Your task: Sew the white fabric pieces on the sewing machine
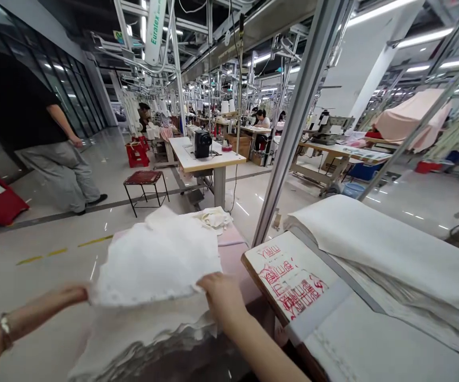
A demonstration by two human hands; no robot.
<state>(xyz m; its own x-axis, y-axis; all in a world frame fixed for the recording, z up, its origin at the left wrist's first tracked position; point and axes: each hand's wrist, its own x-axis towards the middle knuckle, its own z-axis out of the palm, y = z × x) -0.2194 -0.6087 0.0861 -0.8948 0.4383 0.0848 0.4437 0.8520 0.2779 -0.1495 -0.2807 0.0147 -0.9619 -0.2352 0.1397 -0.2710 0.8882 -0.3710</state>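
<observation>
A white fabric piece [161,260] is stretched between my two hands, above a layered stack of white fabric [134,339]. My left hand [72,294] pinches its near left corner, slightly blurred. At the near right corner, my right hand [219,292] has its fingers closed on the same piece. The far part of the piece spreads over the pile, beside a crumpled cream cloth [215,218]. Pink cloth [235,260] shows under and to the right of the stack.
To my right lie a board with red writing [289,276] and a thick folded white fabric stack [372,228]. A metal post [293,132] rises between the surfaces. Ahead stand a stool [144,179] and a sewing table [213,159]. A person [26,106] is at left.
</observation>
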